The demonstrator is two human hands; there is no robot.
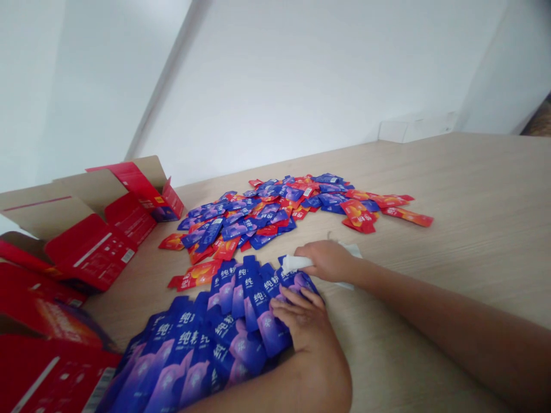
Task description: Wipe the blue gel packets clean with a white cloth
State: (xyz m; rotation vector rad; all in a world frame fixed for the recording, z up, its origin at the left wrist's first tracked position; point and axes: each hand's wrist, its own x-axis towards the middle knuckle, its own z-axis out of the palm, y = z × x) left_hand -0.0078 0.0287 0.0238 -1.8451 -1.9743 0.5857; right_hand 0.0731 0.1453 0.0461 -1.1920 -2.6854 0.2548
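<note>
My left hand (303, 318) lies with its fingers spread on the right end of a layered row of blue pouches (224, 327), which bear white characters and a pinkish-purple picture. Just beyond it, my right hand (327, 261) is closed around a folded white wipe (298, 263). One end of the wipe sticks out to the left, over the top of the rightmost pouch; more white material shows behind the hand. Whether the wipe touches that pouch, I cannot tell.
Behind the row lies a loose heap of mixed blue and red pouches (258, 212), with several red-orange pouches (361, 215) at its right. Open red cartons (94, 252) stand along the left side. A white box (404, 131) sits against the wall on the wooden table (456, 229).
</note>
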